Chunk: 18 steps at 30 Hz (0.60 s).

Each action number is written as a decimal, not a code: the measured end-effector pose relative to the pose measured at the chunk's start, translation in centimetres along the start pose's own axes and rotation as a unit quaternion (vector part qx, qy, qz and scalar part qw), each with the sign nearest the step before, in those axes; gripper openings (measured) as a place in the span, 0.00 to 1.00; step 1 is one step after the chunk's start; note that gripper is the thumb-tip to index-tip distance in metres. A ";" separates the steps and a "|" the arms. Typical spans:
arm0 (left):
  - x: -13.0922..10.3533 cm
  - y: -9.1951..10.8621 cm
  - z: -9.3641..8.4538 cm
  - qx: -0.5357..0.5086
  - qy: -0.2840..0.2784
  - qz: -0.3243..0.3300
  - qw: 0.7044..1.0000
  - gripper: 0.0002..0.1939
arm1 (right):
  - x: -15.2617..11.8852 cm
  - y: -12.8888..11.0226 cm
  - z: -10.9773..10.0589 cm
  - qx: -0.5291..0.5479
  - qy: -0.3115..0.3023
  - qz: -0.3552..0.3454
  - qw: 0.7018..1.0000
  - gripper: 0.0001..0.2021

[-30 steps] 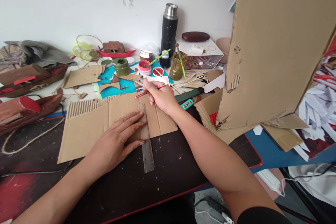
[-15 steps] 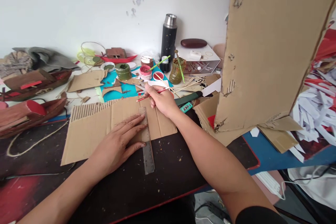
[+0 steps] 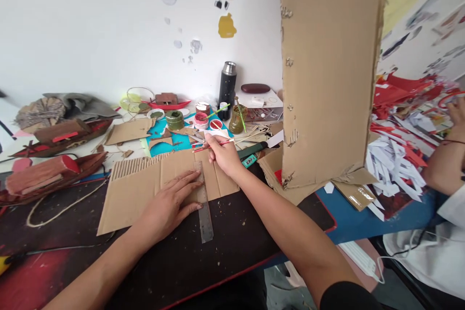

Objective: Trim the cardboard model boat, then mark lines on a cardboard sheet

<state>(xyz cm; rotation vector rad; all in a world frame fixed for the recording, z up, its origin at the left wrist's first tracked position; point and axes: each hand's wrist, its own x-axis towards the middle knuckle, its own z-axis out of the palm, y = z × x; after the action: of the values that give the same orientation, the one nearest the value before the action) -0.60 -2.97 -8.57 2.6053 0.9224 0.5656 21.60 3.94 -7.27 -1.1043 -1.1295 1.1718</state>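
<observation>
My left hand lies flat with fingers stretched over a brown cardboard piece. Its fingertips press on a clear ruler, which lies across the cardboard and overhangs its near edge. Just beyond the ruler's far end, my right hand is closed around a red pencil, tip pointing left above the cardboard. A greyish pointed thing shows beside the right fingers; I cannot tell whether it is held. Corrugated ridges are exposed along the cardboard's far left edge.
Model boats stand at left. Behind the cardboard are paint jars, a black thermos and a teal-handled cutter. A tall cardboard panel rises at right, beside paper strips. Another person's arm is at far right.
The view has tilted up and turned right, bringing another person's arm into sight. My hands, the ruler and the pencil keep nearly the same places on the cardboard.
</observation>
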 end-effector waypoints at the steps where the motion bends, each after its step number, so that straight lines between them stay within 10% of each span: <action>1: 0.0 0.0 0.0 0.000 0.001 0.001 1.000 0.27 | -0.6 -0.3 -0.2 -0.004 -0.005 0.003 1.000 0.30; 18: -0.4 -1.0 1.2 -0.003 0.005 -0.006 1.000 0.27 | -9.1 -0.7 -3.0 -0.034 0.041 0.041 0.998 0.31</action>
<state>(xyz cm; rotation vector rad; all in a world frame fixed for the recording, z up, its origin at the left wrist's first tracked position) -0.82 -2.69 -10.12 2.5917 0.9377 0.5769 24.13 -5.31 -7.54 -1.2504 -1.0761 1.1469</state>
